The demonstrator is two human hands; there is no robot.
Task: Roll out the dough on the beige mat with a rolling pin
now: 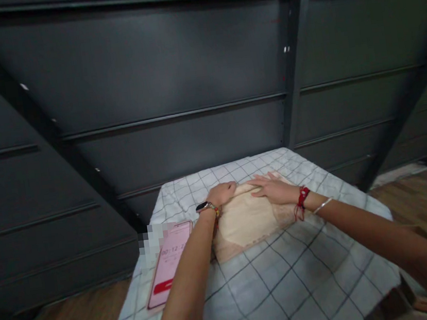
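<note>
Fingers of my right hand [273, 189] lie flat and spread on a folded beige cloth [244, 221] on the checked table cover [291, 285]; my left hand [222, 193] curls loosely on its far edge. Pressing evenly should keep the fold crisp. A pink phone [169, 264] lies just beside.

The only writing you can read is on the phone [169, 265] lying face up on the checked cloth [276, 287], just left of your left forearm. Its pink screen shows a row of digits like a running timer: "00:12:" comes through, and whatever follows is cut off by your arm (the last digits cannot be told). Below that sits a red bar near the bottom of the screen, with no lettering you can make out. A blurred patch covers the spot just above the phone, so nothing is legible there.
</note>
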